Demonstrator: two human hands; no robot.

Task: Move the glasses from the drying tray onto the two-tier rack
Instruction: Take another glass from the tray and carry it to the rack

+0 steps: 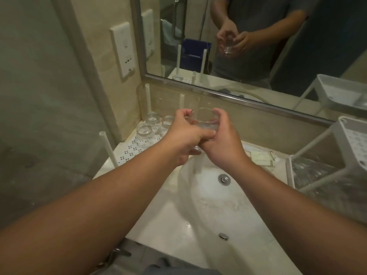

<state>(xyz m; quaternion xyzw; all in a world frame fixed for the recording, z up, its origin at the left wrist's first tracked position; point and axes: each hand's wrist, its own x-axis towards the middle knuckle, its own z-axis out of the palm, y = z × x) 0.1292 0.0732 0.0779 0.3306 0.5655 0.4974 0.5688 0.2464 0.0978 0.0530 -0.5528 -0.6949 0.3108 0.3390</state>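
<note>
Both hands meet over the back edge of the sink [198, 205], holding one clear glass [204, 121] between them, mouth up and tilted slightly. The left hand [183, 135] has its thumb and forefinger pinched on the glass rim at the left, with the other fingers curled under toward the base. The right hand [220, 141] wraps the glass from the right, thumb on the rim and fingers curled round the lower wall; the fingers of the two hands touch below the glass. So both hands are grasping the same glass, which is lifted clear of the counter [282, 161] and not resting on anything.

The drying tray [129, 153] sits in the back left corner of the counter, against the wall and the mirror [258, 46]. It is white with a dotted hole pattern and thin white posts at its corners. Three more glasses [154, 125] stand on it close together near its back edge, apparently upside down.

The two-tier rack [317, 147] stands at the right edge of the counter, well apart from the tray, with white legs and white perforated shelves. Its lower shelf shows blurred clear shapes that may be glasses; I cannot tell how many.

A small card [262, 157] lies on the counter between the sink and the rack. A drain plug [224, 178] shows in the basin
</note>
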